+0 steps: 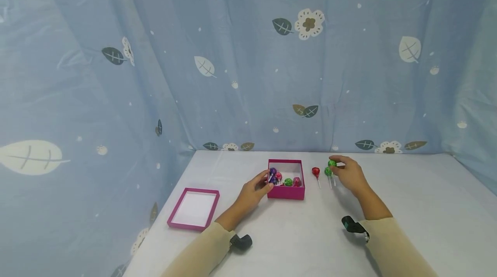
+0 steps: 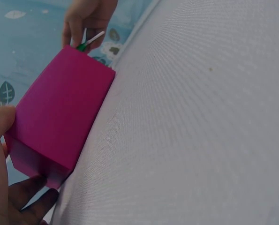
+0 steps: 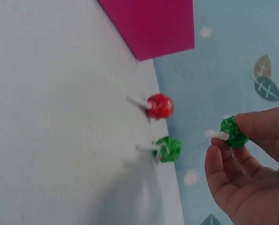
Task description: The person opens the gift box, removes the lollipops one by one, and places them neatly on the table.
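A magenta box (image 1: 286, 192) stands mid-table with several wrapped lollipops (image 1: 288, 181) inside. My left hand (image 1: 265, 184) grips its left wall; in the left wrist view the thumb (image 2: 1, 120) and fingers (image 2: 30, 197) clamp the box (image 2: 59, 112) at its near corner. My right hand (image 1: 336, 165) pinches a green lollipop (image 1: 332, 163) by its head, just above the table to the right of the box. The same lollipop (image 3: 233, 132) shows between thumb and fingertips (image 3: 256, 124). A red lollipop (image 3: 159, 106) and another green lollipop (image 3: 168, 149) lie on the table beside it.
The box's magenta lid (image 1: 194, 208) lies upturned at the table's left front edge. A blue leaf-patterned curtain (image 1: 248, 61) closes off the back and both sides. The white table (image 1: 407, 199) stretches wide to the right.
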Demonstrator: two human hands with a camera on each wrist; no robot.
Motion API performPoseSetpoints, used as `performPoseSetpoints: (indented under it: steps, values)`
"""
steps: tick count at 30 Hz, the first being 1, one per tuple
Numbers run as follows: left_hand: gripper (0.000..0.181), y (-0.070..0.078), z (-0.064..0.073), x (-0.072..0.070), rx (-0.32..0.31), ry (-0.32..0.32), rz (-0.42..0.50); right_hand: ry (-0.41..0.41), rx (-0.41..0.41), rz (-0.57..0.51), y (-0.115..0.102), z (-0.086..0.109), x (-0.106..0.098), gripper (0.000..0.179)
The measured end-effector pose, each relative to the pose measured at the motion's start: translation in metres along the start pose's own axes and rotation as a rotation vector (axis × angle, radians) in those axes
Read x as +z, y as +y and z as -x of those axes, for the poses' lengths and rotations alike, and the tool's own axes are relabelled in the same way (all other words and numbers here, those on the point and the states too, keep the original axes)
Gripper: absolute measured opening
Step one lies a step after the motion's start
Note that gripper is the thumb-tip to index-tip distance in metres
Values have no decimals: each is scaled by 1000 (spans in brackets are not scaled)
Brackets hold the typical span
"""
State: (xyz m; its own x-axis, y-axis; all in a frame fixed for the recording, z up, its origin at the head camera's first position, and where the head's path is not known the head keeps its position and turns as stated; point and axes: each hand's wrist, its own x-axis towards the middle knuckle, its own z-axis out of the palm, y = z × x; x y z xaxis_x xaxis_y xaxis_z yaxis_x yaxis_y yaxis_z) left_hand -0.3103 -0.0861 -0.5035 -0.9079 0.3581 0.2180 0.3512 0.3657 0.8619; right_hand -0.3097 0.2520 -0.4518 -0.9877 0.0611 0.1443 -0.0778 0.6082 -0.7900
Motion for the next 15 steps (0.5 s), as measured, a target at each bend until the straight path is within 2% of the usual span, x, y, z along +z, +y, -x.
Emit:
performPoseSetpoints:
  steps: [15]
  values:
    - [59, 2, 0, 0, -9, 0, -3, -19, 39, 62, 28, -9, -10, 41]
